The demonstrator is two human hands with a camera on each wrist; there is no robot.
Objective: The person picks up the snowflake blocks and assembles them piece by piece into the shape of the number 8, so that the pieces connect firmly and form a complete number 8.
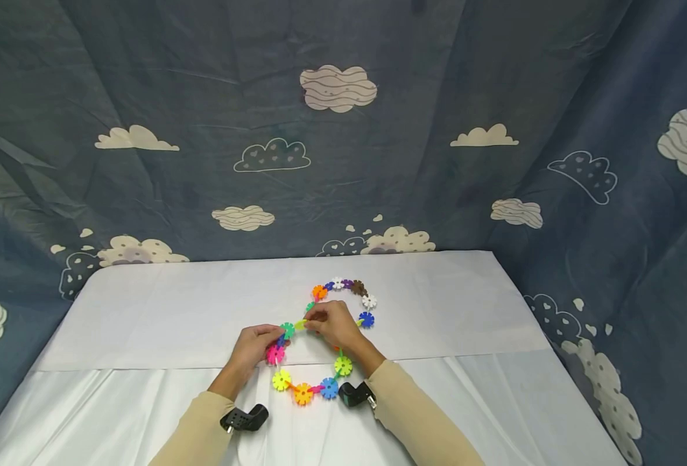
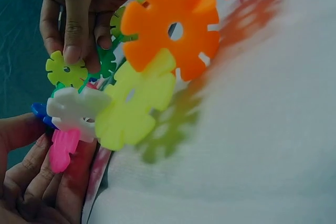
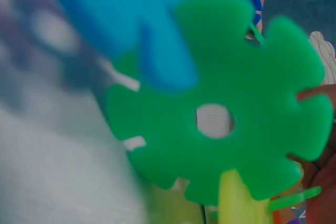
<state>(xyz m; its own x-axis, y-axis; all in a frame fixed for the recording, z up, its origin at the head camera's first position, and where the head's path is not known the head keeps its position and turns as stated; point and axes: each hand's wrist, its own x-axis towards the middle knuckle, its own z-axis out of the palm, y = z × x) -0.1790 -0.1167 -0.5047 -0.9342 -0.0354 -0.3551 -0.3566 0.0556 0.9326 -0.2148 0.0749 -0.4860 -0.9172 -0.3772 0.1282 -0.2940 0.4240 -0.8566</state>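
Notched plastic flower discs are linked in a chain with two loops lying on the table. In the head view my left hand (image 1: 252,349) is at the left of the join, near a teal disc (image 1: 287,330) and a pink disc (image 1: 276,354). Its thumb and fingers hold a blue disc (image 2: 44,115), beside a white disc (image 2: 71,106). My right hand (image 1: 336,323) pinches a yellow disc (image 2: 65,72) between thumb and fingertips, next to the teal one. A green disc (image 3: 262,114) fills much of the right wrist view; the right fingers are mostly hidden there.
Behind the hands, the far loop carries a brown disc (image 1: 358,288), an orange disc (image 1: 319,292) and a blue disc (image 1: 366,320). The near loop includes a light blue disc (image 1: 329,388) by the right wrist camera. White cloth (image 1: 465,304) covers the table; a cloud-patterned curtain (image 1: 378,181) hangs behind.
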